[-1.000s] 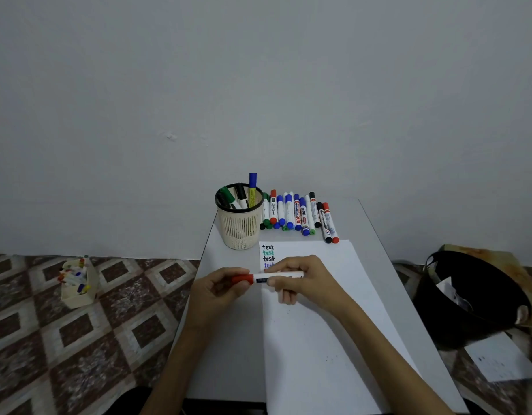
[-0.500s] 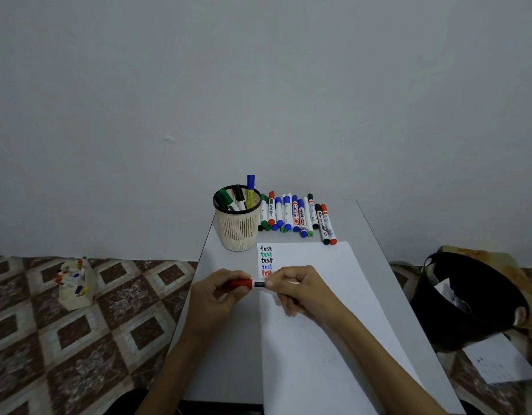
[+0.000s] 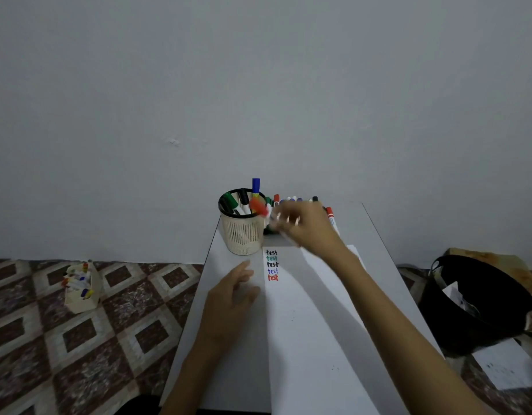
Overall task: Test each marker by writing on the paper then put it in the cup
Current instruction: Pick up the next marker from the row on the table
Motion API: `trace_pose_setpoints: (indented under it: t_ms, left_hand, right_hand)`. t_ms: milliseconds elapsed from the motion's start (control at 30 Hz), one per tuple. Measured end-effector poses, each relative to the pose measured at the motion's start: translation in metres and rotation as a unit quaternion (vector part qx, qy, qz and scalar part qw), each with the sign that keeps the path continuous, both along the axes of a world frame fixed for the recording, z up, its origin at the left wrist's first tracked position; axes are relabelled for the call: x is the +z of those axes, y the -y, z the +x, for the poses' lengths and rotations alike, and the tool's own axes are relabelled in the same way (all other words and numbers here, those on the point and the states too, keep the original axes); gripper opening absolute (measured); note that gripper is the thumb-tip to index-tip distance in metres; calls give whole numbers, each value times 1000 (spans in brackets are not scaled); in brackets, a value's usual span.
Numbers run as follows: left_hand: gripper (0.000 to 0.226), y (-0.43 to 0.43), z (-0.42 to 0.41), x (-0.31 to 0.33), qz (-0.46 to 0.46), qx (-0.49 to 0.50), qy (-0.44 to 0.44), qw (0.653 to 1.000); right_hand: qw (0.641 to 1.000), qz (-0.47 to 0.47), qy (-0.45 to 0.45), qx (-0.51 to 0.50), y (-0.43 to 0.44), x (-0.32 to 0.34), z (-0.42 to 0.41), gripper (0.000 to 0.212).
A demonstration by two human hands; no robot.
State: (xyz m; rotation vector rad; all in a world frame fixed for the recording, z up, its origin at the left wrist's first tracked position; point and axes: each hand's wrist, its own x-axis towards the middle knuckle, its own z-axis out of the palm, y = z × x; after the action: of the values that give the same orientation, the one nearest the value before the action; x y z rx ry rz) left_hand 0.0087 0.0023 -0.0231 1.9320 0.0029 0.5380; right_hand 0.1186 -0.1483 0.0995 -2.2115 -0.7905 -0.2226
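A cream mesh cup (image 3: 243,235) stands at the back of the grey table (image 3: 234,354) and holds several markers. My right hand (image 3: 303,224), blurred by motion, pinches the red marker (image 3: 257,205), whose red-capped end is over the cup's right rim. My left hand (image 3: 231,292) rests on the table with relaxed fingers, just left of the white paper (image 3: 306,330). The paper carries several lines reading "test", and the lowest is red. A row of markers (image 3: 330,215) lies behind the paper, mostly hidden by my right hand.
A black bin (image 3: 474,307) stands on the floor right of the table, with a loose sheet (image 3: 504,366) in front of it. A cream box of markers (image 3: 80,290) sits on the patterned floor at the left. A wall rises right behind the table.
Both hands held the red marker over the paper, pressing its cap on. Now my right hand has carried it up to the cup, and my left hand has let go and rests on the table.
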Motion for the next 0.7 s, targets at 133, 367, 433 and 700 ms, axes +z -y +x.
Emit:
trace_pose_setpoints:
  t_ms: [133, 367, 433, 700]
  left_hand:
    - [55, -1, 9, -16, 195, -4, 1, 981]
    - [50, -5, 16, -27, 246, -1, 33, 969]
    - [51, -5, 18, -29, 245, 1, 35, 969]
    - [46, -6, 18, -30, 251, 6, 43, 967]
  right_hand:
    - [952, 304, 17, -24, -16, 31, 23, 23]
    - [978, 174, 108, -45, -51, 11, 49, 68]
    - [983, 75, 154, -69, -56, 3, 50, 59]
    - [976, -32, 168, -137, -59, -28, 58, 28]
